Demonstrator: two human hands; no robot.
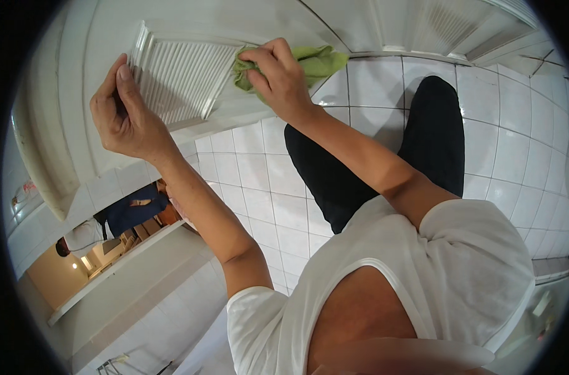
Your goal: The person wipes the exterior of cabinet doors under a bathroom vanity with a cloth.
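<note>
My right hand [278, 78] is closed round a green cloth [322, 62] that lies against a white cabinet door [191, 19]. The bunched part of the cloth touches the frame beside a ribbed, louvre-like panel [187, 75]; its loose end hangs out to the right. Close to the panel's left edge is my left hand [125, 112], its fingers curled and the thumb pressed toward the forefinger. Whatever sits between those fingertips, if anything, cannot be made out.
White tiles [278, 206] cover the floor under my bent, dark-trousered legs [431, 125]. A second ribbed door panel [444, 28] is at the upper right. At the far left, a person in a dark blue garment [134, 209] shows through an opening beyond a pale ledge [119, 272].
</note>
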